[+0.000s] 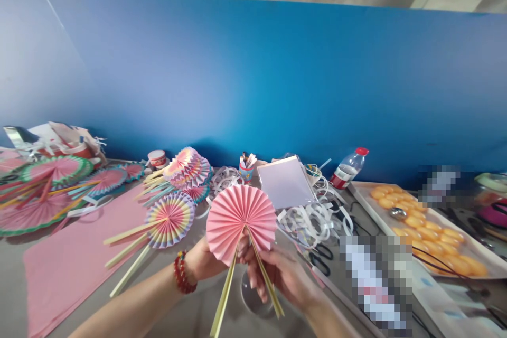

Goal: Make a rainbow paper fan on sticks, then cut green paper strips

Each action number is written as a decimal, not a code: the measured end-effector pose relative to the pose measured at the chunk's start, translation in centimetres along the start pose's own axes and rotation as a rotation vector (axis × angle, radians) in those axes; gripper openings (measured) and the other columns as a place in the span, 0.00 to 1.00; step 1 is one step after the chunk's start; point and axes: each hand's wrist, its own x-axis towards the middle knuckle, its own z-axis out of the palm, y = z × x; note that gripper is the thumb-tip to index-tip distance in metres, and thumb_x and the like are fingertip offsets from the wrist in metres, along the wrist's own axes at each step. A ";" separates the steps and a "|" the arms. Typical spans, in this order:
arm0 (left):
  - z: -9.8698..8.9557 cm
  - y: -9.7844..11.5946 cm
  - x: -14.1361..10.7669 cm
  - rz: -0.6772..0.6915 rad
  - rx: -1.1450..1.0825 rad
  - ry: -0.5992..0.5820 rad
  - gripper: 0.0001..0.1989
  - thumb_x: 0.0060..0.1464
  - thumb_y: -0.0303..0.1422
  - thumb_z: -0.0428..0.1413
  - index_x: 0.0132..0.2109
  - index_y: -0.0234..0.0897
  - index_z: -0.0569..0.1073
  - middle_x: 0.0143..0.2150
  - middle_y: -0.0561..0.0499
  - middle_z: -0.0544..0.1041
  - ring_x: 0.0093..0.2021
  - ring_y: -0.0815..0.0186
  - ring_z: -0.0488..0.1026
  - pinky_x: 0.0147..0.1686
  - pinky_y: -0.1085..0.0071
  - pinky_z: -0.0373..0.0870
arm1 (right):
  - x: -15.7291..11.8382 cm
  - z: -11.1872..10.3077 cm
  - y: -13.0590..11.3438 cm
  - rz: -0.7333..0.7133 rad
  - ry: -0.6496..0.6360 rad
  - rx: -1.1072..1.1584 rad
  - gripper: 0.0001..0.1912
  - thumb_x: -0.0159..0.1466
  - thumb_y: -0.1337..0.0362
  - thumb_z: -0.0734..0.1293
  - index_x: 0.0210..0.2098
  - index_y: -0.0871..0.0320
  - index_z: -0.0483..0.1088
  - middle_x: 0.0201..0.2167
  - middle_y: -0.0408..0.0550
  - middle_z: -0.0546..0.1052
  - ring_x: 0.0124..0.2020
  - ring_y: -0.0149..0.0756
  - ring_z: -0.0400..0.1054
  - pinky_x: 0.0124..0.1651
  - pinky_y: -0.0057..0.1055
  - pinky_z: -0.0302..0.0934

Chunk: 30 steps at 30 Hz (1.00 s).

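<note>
A round, pleated pink paper fan (241, 214) with two pale wooden sticks is spread open in front of me. My left hand (204, 261) holds it from behind at its lower left; the paper hides most of those fingers. On the other side my right hand (283, 272) grips the fan near the right stick, with several fingers curled behind the sticks. Below the hands a round, clear object (253, 293) lies on the table, partly covered by fingers and a stick. A multicoloured pleated fan (170, 220) with sticks rests to the left.
Pink paper sheets (75, 269) and more finished fans (59, 169) lie at left. Behind are a stack of fans (188, 169), a decorated pen cup (246, 169), white paper (287, 182), curled white strips (312, 222) and a bottle (349, 168). Scissors (320, 259) and a tray (372, 208) of orange pieces sit right.
</note>
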 end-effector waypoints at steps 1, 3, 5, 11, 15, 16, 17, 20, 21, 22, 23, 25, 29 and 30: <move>0.0 0.0 0.0 0.004 0.010 0.003 0.18 0.57 0.43 0.58 0.35 0.29 0.74 0.31 0.48 0.68 0.33 0.65 0.66 0.38 0.69 0.62 | -0.1 0.1 0.2 -0.017 0.028 -0.017 0.19 0.65 0.53 0.64 0.39 0.66 0.73 0.23 0.50 0.77 0.18 0.30 0.68 0.20 0.24 0.63; 0.0 0.0 -0.1 0.012 0.023 0.010 0.18 0.57 0.43 0.58 0.37 0.29 0.75 0.31 0.48 0.68 0.33 0.65 0.66 0.39 0.69 0.62 | -0.3 0.1 0.4 -0.029 0.059 -0.058 0.21 0.66 0.51 0.64 0.39 0.66 0.73 0.24 0.51 0.77 0.20 0.30 0.68 0.23 0.25 0.64; -0.3 0.0 -0.3 0.017 0.027 0.017 0.17 0.57 0.42 0.58 0.41 0.29 0.76 0.32 0.48 0.69 0.34 0.66 0.66 0.39 0.69 0.63 | -0.5 -0.2 0.4 -0.030 0.088 -0.095 0.21 0.66 0.51 0.63 0.37 0.66 0.73 0.24 0.51 0.77 0.19 0.28 0.67 0.23 0.23 0.62; -1.1 0.0 -1.1 -0.011 -0.028 0.001 0.25 0.48 0.41 0.64 0.50 0.29 0.74 0.32 0.51 0.66 0.33 0.68 0.63 0.41 0.68 0.64 | -0.6 -0.8 -0.1 -0.050 0.175 -0.095 0.19 0.65 0.51 0.64 0.34 0.64 0.72 0.15 0.40 0.71 0.10 0.21 0.52 0.13 0.19 0.48; -1.1 -0.3 -1.3 -0.014 -0.035 0.062 0.26 0.45 0.40 0.67 0.50 0.30 0.75 0.32 0.51 0.67 0.33 0.68 0.63 0.41 0.68 0.65 | -0.5 -1.0 0.2 -0.045 0.152 -0.179 0.21 0.66 0.50 0.63 0.33 0.64 0.72 0.17 0.43 0.73 0.11 0.22 0.55 0.14 0.20 0.48; -1.0 -0.4 -1.2 -0.001 0.001 0.092 0.26 0.45 0.40 0.67 0.49 0.30 0.75 0.32 0.50 0.68 0.34 0.67 0.64 0.41 0.68 0.66 | -0.4 -0.9 0.5 -0.041 0.141 -0.193 0.22 0.66 0.49 0.62 0.33 0.64 0.72 0.17 0.43 0.73 0.11 0.22 0.56 0.15 0.20 0.49; -0.9 -0.4 -1.2 0.013 0.043 0.120 0.24 0.46 0.40 0.67 0.47 0.31 0.76 0.33 0.50 0.69 0.34 0.67 0.65 0.42 0.67 0.66 | -0.4 -0.9 0.7 -0.036 0.133 -0.202 0.22 0.66 0.48 0.62 0.33 0.64 0.71 0.17 0.43 0.72 0.12 0.23 0.57 0.15 0.20 0.50; -0.9 -0.6 -0.9 0.042 0.185 0.162 0.17 0.49 0.41 0.65 0.39 0.31 0.78 0.32 0.47 0.72 0.34 0.64 0.69 0.40 0.65 0.68 | -0.3 -0.4 1.4 -0.028 0.135 -0.214 0.23 0.67 0.47 0.62 0.36 0.63 0.71 0.20 0.44 0.73 0.16 0.26 0.63 0.20 0.22 0.57; -1.0 -0.7 -0.8 0.051 0.220 0.177 0.15 0.50 0.40 0.65 0.39 0.32 0.78 0.32 0.46 0.73 0.34 0.63 0.70 0.40 0.65 0.69 | -0.3 -0.2 1.6 -0.034 0.145 -0.215 0.23 0.67 0.46 0.62 0.36 0.63 0.71 0.21 0.45 0.74 0.18 0.28 0.65 0.21 0.23 0.60; -1.1 -0.8 -0.8 0.061 0.249 0.198 0.15 0.51 0.40 0.65 0.40 0.33 0.78 0.34 0.45 0.75 0.35 0.62 0.71 0.40 0.64 0.70 | -0.2 0.0 1.8 -0.040 0.156 -0.217 0.23 0.66 0.45 0.63 0.36 0.62 0.71 0.22 0.46 0.74 0.20 0.30 0.67 0.23 0.25 0.62; -1.2 -1.0 -0.8 0.071 0.279 0.230 0.15 0.52 0.39 0.65 0.43 0.34 0.78 0.36 0.44 0.76 0.36 0.61 0.73 0.41 0.63 0.70 | -0.2 0.2 2.0 -0.048 0.170 -0.219 0.24 0.66 0.45 0.63 0.34 0.62 0.71 0.23 0.46 0.74 0.22 0.31 0.68 0.25 0.26 0.64; -1.7 -1.4 -1.0 0.085 0.332 0.314 0.17 0.53 0.39 0.64 0.47 0.36 0.78 0.41 0.43 0.78 0.39 0.60 0.74 0.45 0.61 0.70 | -0.2 0.4 2.4 -0.061 0.209 -0.217 0.24 0.64 0.44 0.65 0.31 0.60 0.71 0.22 0.45 0.73 0.23 0.32 0.69 0.27 0.28 0.66; -3.3 -2.3 -1.7 0.093 0.439 0.441 0.14 0.53 0.36 0.65 0.45 0.36 0.78 0.43 0.42 0.79 0.44 0.58 0.74 0.50 0.61 0.69 | 0.0 0.6 3.3 -0.067 0.291 -0.192 0.24 0.63 0.43 0.66 0.32 0.61 0.72 0.23 0.45 0.73 0.23 0.32 0.69 0.28 0.29 0.66; -3.7 -2.4 -1.9 0.100 0.459 0.457 0.13 0.51 0.34 0.66 0.45 0.36 0.79 0.42 0.43 0.79 0.44 0.58 0.73 0.50 0.63 0.69 | 0.1 0.7 3.5 -0.059 0.293 -0.192 0.25 0.63 0.42 0.66 0.33 0.61 0.72 0.23 0.45 0.73 0.23 0.32 0.69 0.27 0.28 0.66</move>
